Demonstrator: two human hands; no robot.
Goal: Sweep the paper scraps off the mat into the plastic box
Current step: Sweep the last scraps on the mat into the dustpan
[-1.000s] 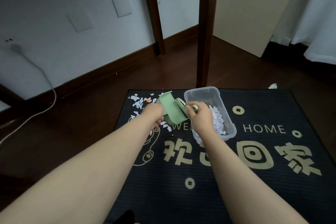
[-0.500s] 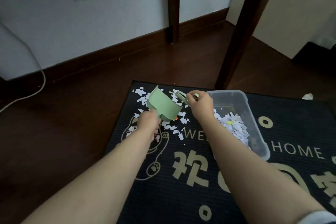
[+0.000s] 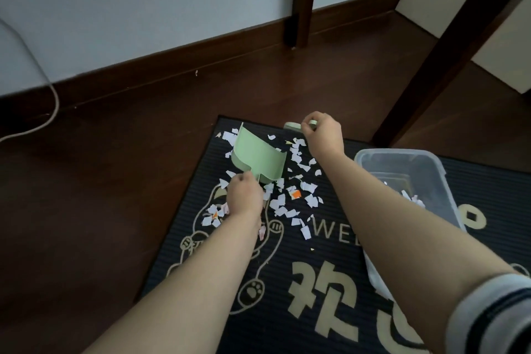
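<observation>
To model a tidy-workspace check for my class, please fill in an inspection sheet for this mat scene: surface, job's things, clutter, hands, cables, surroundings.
Surface: black mat on a dark wooden floor.
Job's things: paper scraps strewn over the mat's far left part; green dustpan among them; plastic box at right, some scraps inside.
Clutter: nothing seen.
Hands: left hand grips the dustpan's handle; right hand pinches a small green tool.
Cables: white cable down the wall onto the floor, far left.
Surroundings: wall, two dark wooden legs.
</observation>
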